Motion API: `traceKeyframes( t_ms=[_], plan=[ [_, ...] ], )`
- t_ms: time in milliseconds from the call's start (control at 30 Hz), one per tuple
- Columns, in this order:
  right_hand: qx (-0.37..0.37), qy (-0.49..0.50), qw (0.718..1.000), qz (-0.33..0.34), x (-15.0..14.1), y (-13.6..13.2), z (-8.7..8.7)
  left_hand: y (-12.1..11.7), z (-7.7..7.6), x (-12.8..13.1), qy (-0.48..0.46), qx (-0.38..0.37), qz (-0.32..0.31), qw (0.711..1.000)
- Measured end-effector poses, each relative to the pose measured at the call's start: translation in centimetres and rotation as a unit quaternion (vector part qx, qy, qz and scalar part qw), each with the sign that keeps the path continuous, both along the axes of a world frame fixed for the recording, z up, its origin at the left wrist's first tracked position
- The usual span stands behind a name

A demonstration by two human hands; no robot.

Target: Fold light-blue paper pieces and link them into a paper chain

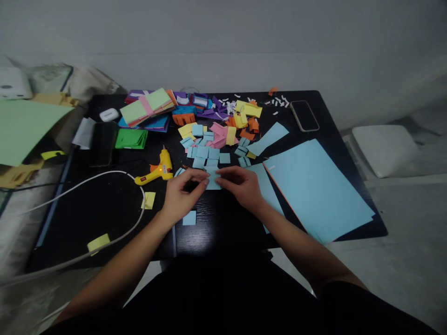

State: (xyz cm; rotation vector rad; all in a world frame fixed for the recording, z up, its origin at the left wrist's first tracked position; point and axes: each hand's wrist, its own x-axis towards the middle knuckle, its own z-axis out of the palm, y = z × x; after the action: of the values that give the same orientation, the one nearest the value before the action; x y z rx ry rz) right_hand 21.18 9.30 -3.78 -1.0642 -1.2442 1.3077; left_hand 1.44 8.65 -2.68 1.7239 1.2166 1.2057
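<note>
Between my two hands is a small light-blue paper piece, its left and right edges at my fingertips. My left hand pinches the left edge with thumb and fingers. On the other side, my right hand grips the right edge the same way. Just beyond them lie several light-blue paper squares, some overlapping. A single blue square rests nearer to me, below my left hand. Part of the paper piece is hidden behind my fingers.
A yellow hot glue gun lies left of my hands, near a looping white cable. Large blue sheets cover the right side. A phone, a coloured paper stack and pink, orange and purple scraps lie farther back.
</note>
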Motion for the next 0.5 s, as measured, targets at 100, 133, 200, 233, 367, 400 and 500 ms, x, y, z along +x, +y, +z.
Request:
traceKeyframes(
  t_ms=[100, 133, 200, 233, 367, 400, 500],
  plan=[
    [0.013, -0.019, 1.000, -0.008, 0.10, -0.04, 0.25, 0.09, 0.24, 0.08, -0.018, -0.023, 0.012, 1.000],
    [0.016, -0.023, 1.000, -0.007, 0.15, -0.05, 0.36, 0.12, 0.29, 0.11, -0.023, -0.029, 0.014, 0.999],
    [0.021, -0.017, 1.000, 0.010, 0.24, -0.10, 0.54, 0.18, 0.33, 0.14, -0.035, -0.038, 0.019, 0.999],
    [0.025, -0.013, 0.999, 0.025, 0.27, -0.13, 0.60, 0.22, 0.32, 0.14, -0.042, -0.042, 0.022, 0.998],
    [0.073, -0.044, 0.994, 0.068, 0.30, -0.25, 0.61, 0.41, 0.18, 0.12, -0.079, -0.057, 0.039, 0.995],
    [0.083, -0.056, 0.993, 0.067, 0.27, -0.27, 0.55, 0.44, 0.14, 0.12, -0.085, -0.061, 0.042, 0.994],
    [0.086, -0.065, 0.993, 0.049, 0.12, -0.33, 0.25, 0.44, 0.11, 0.18, -0.095, -0.066, 0.045, 0.992]
  ],
)
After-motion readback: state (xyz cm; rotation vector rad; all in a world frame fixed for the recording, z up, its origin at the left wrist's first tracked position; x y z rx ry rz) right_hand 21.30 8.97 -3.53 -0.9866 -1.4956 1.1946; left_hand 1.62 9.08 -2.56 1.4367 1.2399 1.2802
